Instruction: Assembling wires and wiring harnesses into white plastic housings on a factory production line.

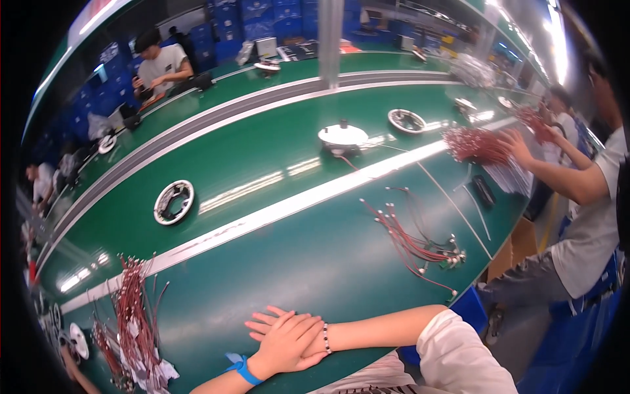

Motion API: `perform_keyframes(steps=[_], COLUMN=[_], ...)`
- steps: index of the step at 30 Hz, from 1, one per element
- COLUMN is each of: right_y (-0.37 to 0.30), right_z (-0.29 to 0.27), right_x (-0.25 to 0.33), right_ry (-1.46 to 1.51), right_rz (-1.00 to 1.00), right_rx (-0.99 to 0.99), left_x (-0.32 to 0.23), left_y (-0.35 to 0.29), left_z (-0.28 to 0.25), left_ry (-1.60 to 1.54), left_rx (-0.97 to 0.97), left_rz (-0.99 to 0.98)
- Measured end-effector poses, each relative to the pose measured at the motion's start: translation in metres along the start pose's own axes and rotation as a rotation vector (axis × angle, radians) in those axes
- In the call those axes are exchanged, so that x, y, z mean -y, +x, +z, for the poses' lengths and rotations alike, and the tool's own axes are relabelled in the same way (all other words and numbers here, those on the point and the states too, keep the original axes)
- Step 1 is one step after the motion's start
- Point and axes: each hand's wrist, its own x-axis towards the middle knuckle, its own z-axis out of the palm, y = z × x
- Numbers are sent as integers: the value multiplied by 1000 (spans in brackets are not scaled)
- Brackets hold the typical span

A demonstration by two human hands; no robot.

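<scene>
My left hand (287,343), with a blue band at the wrist, lies flat across the back of my right hand (261,323). The right hand rests beneath it near the green tabletop's front edge, fingers stretched to the left and partly covered. A beaded bracelet (327,337) circles my right wrist. Neither hand holds anything. To the left lies a thick bundle of red-brown wires (134,308) with small white connectors. Right of my hands, a looser bunch of similar wires (413,246) is spread on the table.
Beyond a pale rail, the green conveyor (256,154) carries a white ring-shaped housing (174,202), a white disc-shaped unit (342,134) and another ring (406,121). At right, a co-worker (584,190) handles a large wire bundle (476,144) beside a black object (483,190).
</scene>
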Motion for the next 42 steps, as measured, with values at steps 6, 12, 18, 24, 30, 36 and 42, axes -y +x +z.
perform_keyframes(steps=[6,12,18,24,30,36,42], right_y=[1,14,26,27,29,71,111], right_z=[-2,-7,-19,-22,-36,-114,-237], right_x=[7,11,21,21,26,0,-96], right_ry=[-13,-44,-67,-148,-224,-39,-967], right_rz=[-43,-75,-116,-70,-29,173,324], right_rx=[123,248,343,374,356,-487,-781], left_x=[3,7,8,8,35,55,57], left_y=[-5,-7,-9,-15,-22,-14,-16], left_z=[1,6,8,13,9,8,10], left_ry=[-6,-22,-87,-111,-251,-286,-188], left_rx=[0,-27,-88,-139,-299,-416,-404], left_rz=[8,4,-13,-56,-163,-409,-310])
